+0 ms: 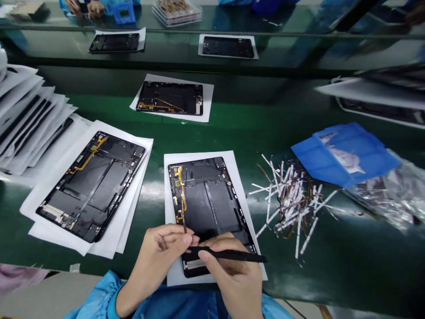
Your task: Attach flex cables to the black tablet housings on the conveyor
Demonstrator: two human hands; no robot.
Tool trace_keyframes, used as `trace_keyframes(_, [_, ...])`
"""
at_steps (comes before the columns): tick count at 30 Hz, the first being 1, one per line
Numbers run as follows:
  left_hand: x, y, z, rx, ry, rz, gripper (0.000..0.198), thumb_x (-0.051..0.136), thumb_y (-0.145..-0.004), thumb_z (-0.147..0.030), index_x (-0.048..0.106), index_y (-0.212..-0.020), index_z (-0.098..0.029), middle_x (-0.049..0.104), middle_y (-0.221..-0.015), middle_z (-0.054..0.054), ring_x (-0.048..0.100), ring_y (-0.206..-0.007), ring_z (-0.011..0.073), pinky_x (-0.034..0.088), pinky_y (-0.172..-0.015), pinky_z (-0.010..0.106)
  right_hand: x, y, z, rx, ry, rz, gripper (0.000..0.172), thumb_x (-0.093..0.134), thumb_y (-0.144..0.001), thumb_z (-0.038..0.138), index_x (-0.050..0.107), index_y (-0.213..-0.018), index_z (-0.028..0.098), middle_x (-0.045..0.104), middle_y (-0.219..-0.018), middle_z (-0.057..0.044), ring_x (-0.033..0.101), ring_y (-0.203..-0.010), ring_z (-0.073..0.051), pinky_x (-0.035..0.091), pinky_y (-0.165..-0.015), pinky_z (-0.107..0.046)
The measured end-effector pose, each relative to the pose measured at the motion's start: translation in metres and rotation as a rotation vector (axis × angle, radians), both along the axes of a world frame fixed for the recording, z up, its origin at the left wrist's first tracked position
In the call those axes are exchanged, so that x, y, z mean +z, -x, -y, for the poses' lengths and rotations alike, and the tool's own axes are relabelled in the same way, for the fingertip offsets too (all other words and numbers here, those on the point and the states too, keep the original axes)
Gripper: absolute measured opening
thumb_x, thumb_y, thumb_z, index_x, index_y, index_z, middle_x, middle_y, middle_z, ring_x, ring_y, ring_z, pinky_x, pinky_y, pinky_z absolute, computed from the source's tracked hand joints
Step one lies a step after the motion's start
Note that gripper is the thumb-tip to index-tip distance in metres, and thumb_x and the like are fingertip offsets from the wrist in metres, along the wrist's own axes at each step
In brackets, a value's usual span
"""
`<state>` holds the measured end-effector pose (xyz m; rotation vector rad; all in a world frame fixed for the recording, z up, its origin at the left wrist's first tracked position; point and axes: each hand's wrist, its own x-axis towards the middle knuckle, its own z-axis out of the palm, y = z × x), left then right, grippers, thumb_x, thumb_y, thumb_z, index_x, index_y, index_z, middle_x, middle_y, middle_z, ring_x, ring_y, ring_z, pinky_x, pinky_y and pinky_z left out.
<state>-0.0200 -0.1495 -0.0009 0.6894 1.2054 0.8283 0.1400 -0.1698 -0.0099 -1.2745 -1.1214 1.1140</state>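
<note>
Blue sleeves (111, 294); left hand (156, 261) pinching amber flex cable (181, 195), right hand (237, 279) pinching black tweezers (229, 254) over tablet panel (206, 208).

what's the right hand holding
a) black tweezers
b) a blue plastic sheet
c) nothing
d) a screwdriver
a, the right hand has black tweezers pinched between its thumb and fingers.

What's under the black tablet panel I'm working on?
A white paper sheet shows around the black tablet panel, on the green workbench. Whatever lies directly beneath the panel is hidden.
</note>
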Motion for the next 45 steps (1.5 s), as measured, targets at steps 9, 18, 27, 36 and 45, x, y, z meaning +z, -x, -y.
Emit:
trace_keyframes(9, [-0.011, 0.016, 0.023, -0.221, -0.899, -0.676, 0.02, 0.069, -0.091, -0.022, 0.071, -0.112, -0.02, 0.079, -0.101, 0.003, 0.076, -0.09, 0.0161, 0.061, -0.084, 0.021, -0.009, -0.001, 0.001, -0.009, 0.172, -0.383, 0.015, 0.074, -0.083, 0.014, 0.066, -0.085, 0.026, 0.068, -0.078, 0.004, 0.069, -0.07, -0.01, 0.056, -0.062, -0.017])
trace_keyframes(18, [-0.017, 0.032, 0.02, -0.477, -1.143, -0.668, 0.032, 0.043, -0.101, -0.005, 0.057, -0.129, -0.008, 0.072, -0.12, 0.012, 0.064, -0.119, 0.0172, 0.053, -0.102, 0.031, -0.011, 0.003, 0.003, -0.012, 0.16, -0.372, 0.015, 0.075, -0.083, 0.014, 0.067, -0.088, 0.026, 0.068, -0.08, 0.003, 0.068, -0.073, -0.01, 0.057, -0.067, -0.018])
trace_keyframes(27, [-0.022, 0.044, 0.012, -0.409, -0.902, -0.939, 0.02, 0.056, -0.096, -0.011, 0.061, -0.113, -0.019, 0.055, -0.138, 0.009, 0.041, -0.139, 0.0238, 0.038, -0.112, 0.041, -0.004, 0.007, -0.011, -0.112, 0.14, -0.058, 0.016, 0.074, -0.079, 0.011, 0.067, -0.082, 0.024, 0.064, -0.077, 0.002, 0.067, -0.069, -0.011, 0.055, -0.061, -0.017])
trace_keyframes(36, [-0.012, 0.027, 0.007, -0.502, -0.802, -1.091, 0.013, 0.046, -0.094, -0.017, 0.058, -0.1, -0.021, 0.039, -0.151, 0.012, 0.022, -0.147, 0.0346, 0.029, -0.108, 0.057, -0.006, 0.014, -0.021, -0.047, 0.192, 0.068, 0.01, 0.073, -0.08, 0.016, 0.065, -0.078, 0.021, 0.061, -0.076, 0.001, 0.066, -0.067, -0.012, 0.055, -0.058, -0.018])
trace_keyframes(45, [-0.014, 0.015, 0.006, -0.418, -0.711, -1.157, 0.007, 0.05, -0.091, -0.017, 0.056, -0.09, -0.021, 0.046, -0.144, 0.012, 0.028, -0.145, 0.0351, 0.029, -0.109, 0.056, -0.009, 0.016, -0.02, -0.059, 0.187, 0.089, 0.011, 0.073, -0.081, 0.016, 0.063, -0.079, 0.021, 0.06, -0.076, 0.001, 0.064, -0.066, -0.011, 0.055, -0.058, -0.017])
